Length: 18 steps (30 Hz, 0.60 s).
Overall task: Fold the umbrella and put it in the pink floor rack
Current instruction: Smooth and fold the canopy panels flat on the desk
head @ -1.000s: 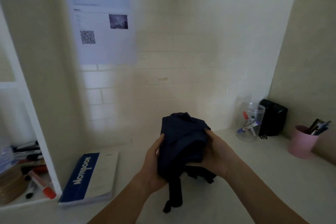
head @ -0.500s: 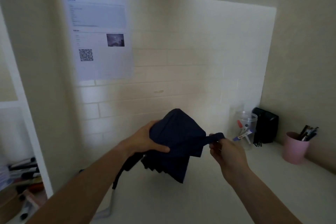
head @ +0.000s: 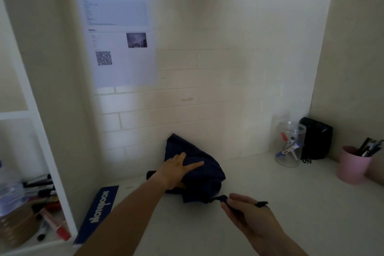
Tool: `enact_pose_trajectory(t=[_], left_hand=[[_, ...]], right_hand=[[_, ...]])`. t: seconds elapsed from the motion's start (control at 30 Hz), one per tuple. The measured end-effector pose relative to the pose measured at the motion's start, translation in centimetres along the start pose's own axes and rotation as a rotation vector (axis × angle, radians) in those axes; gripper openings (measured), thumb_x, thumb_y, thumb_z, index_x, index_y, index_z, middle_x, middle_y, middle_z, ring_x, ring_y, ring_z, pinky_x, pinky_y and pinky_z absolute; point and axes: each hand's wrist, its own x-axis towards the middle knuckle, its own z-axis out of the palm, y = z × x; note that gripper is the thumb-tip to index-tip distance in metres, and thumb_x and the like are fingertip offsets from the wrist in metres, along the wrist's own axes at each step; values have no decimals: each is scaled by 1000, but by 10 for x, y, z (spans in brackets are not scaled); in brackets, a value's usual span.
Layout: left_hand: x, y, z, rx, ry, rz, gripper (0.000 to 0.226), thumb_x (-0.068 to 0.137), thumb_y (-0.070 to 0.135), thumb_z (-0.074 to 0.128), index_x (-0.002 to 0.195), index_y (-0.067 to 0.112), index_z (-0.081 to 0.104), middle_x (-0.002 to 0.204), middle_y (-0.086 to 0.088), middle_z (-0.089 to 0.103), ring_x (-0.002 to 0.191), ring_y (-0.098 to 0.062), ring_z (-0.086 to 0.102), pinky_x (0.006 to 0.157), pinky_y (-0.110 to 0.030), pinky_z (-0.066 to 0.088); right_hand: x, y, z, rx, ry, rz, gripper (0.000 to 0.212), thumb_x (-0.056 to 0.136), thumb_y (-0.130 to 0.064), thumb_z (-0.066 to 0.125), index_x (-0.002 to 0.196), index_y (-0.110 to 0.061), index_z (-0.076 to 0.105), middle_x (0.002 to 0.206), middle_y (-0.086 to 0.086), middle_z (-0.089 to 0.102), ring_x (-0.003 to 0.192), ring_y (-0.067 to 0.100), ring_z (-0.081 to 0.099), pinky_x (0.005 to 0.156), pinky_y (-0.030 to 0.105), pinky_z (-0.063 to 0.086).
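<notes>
Above the pale desk (head: pixel 291 224), we hold the navy umbrella (head: pixel 199 174) bundled and slightly raised, its long axis running from the tip near the tiled wall down toward us and to the right. Our left hand (head: pixel 176 169) lies spread over the gathered canopy, fingers pressing the folds flat, so it is the nearer hand to the bulk of the cloth. Our right hand (head: pixel 245 212) sits just to the lower right, fingers pinched on the closure strap (head: pixel 220 198), which runs taut from the canopy's lower edge. We judge the next move is winding that strap around the bundle. Compared with half a second ago, the umbrella has dropped lower and the strap hand has swung from beside the canopy to below it. The pink floor rack is not in view.
</notes>
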Motion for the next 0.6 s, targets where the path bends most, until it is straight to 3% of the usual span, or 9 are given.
enact_pose_trajectory(t=[0.07,0.13,0.2,0.27,0.33,0.4,0.53,0.6], left_hand=[[-8,4,12,3,-11,-26,101,87,65,64,157,51,-7,166,-24,6,149,-41,20,120,-51,21],[-22,8,19,-111,77,-65,102,83,64,66,160,44,2,167,-23,7,153,-40,12,123,-57,14],[-45,17,22,-220,394,-16,85,83,51,66,157,28,32,158,-22,33,146,-41,31,116,-61,29],[-76,37,25,-323,669,99,55,86,40,66,136,17,59,136,-13,56,126,-31,53,105,-49,46],[-108,64,32,-349,657,201,45,90,50,65,124,19,65,122,-2,60,109,-17,57,92,-32,49],[-125,85,44,-317,566,206,51,88,59,63,122,21,65,116,1,63,98,-13,58,80,-29,50],[-129,106,62,-283,591,107,18,86,31,58,87,17,70,87,-1,68,70,-21,64,59,-34,54],[-135,108,61,-327,641,84,13,84,20,57,82,15,69,88,-2,70,73,-21,66,60,-34,56]], right_hand=[[-6,6,0,17,-18,20,18,85,17,64,102,14,65,99,30,72,85,36,71,59,34,64],[-14,10,0,31,-40,25,18,85,17,63,102,13,67,97,28,73,86,35,72,64,36,64],[-25,16,-1,37,-46,16,17,85,17,64,101,12,68,94,26,74,86,35,72,67,36,64],[-37,24,-4,46,-47,5,16,85,17,64,100,12,68,94,27,74,88,34,73,67,35,64],[-49,34,-8,58,-49,2,16,86,16,63,100,12,69,94,27,76,92,34,73,68,34,64],[-60,42,-9,64,-48,14,15,87,14,63,100,11,70,96,27,76,92,33,74,67,33,65],[-82,56,-13,28,-21,16,15,86,14,64,98,11,72,96,28,75,94,35,73,70,33,64],[-94,62,-21,-38,-24,29,14,85,14,66,96,9,73,92,26,77,91,34,74,71,34,64]])
